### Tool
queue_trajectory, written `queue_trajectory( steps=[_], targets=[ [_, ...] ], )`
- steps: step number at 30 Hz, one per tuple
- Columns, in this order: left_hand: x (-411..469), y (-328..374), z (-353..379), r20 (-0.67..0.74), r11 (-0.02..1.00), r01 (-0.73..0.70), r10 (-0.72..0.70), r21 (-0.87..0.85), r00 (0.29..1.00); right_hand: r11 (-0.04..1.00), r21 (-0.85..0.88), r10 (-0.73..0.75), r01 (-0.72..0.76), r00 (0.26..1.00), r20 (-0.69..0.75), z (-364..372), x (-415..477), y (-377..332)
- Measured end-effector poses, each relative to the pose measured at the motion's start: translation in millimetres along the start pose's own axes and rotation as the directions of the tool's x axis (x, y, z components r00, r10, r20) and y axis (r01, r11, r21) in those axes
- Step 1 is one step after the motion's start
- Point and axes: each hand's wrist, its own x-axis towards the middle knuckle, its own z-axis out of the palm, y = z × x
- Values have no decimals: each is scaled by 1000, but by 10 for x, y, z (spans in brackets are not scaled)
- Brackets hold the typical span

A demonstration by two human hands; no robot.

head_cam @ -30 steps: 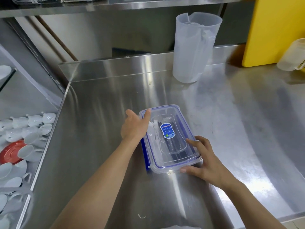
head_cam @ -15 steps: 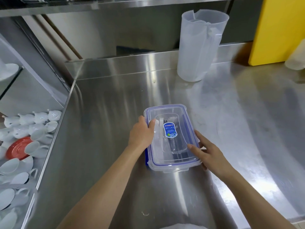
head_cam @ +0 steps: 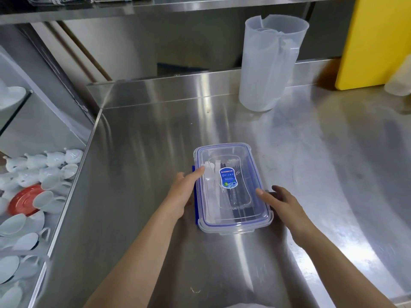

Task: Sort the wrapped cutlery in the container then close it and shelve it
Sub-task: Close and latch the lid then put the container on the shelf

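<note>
A clear plastic container [head_cam: 255, 223] with a blue-rimmed lid and a blue label sits on the steel counter [head_cam: 138, 165]. Wrapped cutlery [head_cam: 240, 201], white and dark pieces, shows through the lid. My left hand [head_cam: 183, 190] presses against the container's left long side, thumb on the lid edge beside a blue side clip. My right hand [head_cam: 283, 204] rests against the right long side, thumb tip on the lid rim. Both hands hold the box between them.
A tall translucent jug [head_cam: 270, 65] stands at the back of the counter. A yellow board [head_cam: 375, 41] leans at the back right. A shelf [head_cam: 155, 7] runs overhead. Left of the counter, below its edge, lie white cups [head_cam: 44, 165] and a red saucer [head_cam: 23, 201].
My right hand slid from the container's near right corner up along its right side. My left hand shifted slightly down the left side. The container stays on the counter.
</note>
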Motion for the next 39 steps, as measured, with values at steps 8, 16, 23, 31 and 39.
queue_trajectory(
  steps=[8,16,23,31,39],
  targets=[
    [-184,-70,-61,44,1000,3,-5,31,999,991,135,-10,5,999,32,24,-27,-57],
    [-360,-206,184,-99,944,-203,236,261,967,938,-220,-267,267,963,32,160,-48,-81],
    [-405,-244,302,-93,904,-272,318,331,944,876,-331,-338,351,936,96,152,-39,-68],
    [-414,-230,352,-129,881,-256,330,398,935,819,-416,-387,396,916,108,170,-53,-110],
    [-524,-520,52,147,960,-181,215,-212,966,960,166,-272,224,885,379,-1,-183,110]
  ],
)
